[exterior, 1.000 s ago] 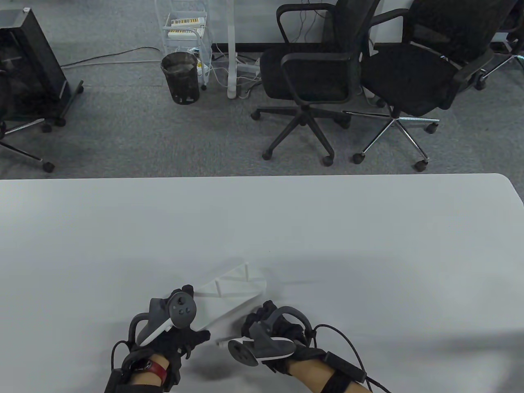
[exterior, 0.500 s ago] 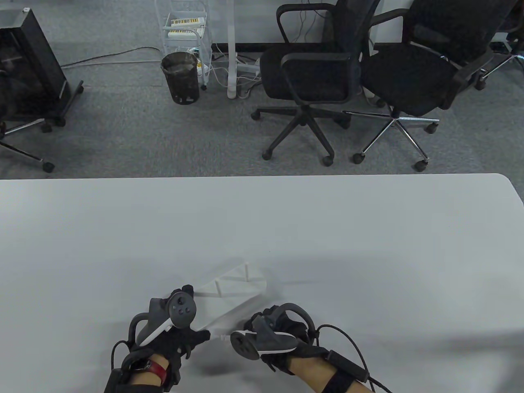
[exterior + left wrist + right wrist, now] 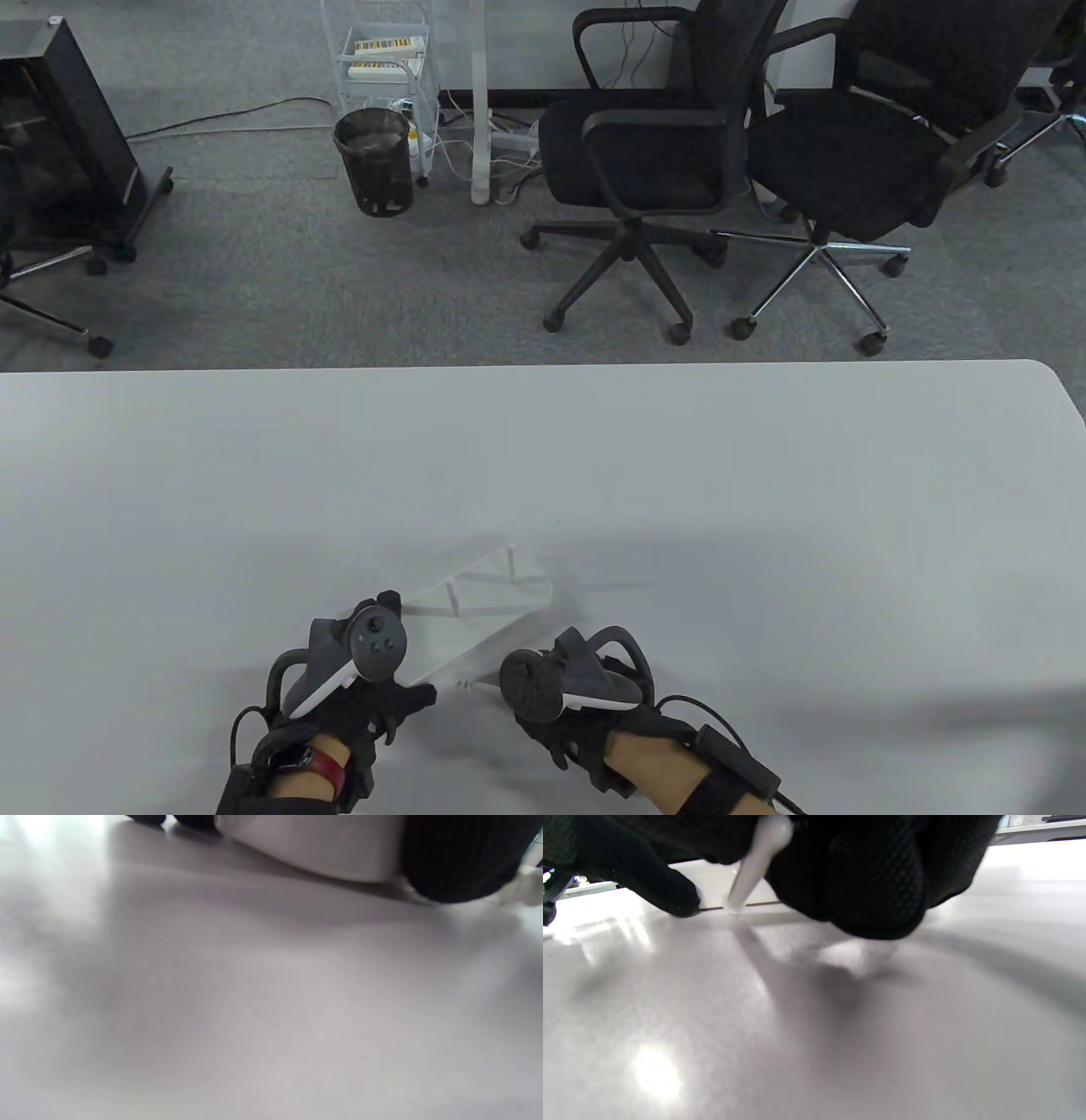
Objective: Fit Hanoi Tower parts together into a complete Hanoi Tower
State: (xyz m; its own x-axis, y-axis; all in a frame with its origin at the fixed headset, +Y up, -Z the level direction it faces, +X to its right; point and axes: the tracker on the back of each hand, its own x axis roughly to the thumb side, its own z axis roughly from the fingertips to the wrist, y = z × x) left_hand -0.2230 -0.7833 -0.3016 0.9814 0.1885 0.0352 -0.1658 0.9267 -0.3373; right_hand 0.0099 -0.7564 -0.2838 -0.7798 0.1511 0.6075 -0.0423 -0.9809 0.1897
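Note:
The white Hanoi Tower base (image 3: pixel 488 607) lies slanted on the table with two thin pegs (image 3: pixel 512 564) standing on it. My left hand (image 3: pixel 386 679) grips the base's near end. In the left wrist view the base (image 3: pixel 314 844) sits under a gloved finger (image 3: pixel 466 857). My right hand (image 3: pixel 547 692) holds a third white peg (image 3: pixel 755 861). The peg's lower tip touches the table right at the base's near edge (image 3: pixel 712 878). In the table view only a short bit of this peg (image 3: pixel 471 679) shows between the hands.
The white table (image 3: pixel 764 509) stretches wide to the right and far side. Its far edge runs across the middle of the table view. Two black office chairs (image 3: pixel 645 161) and a bin (image 3: pixel 373 161) stand on the floor beyond it.
My right hand has turned and moved forward and slightly up toward the base, bringing the peg's tip to the base's near edge. The left hand and base have stayed put.

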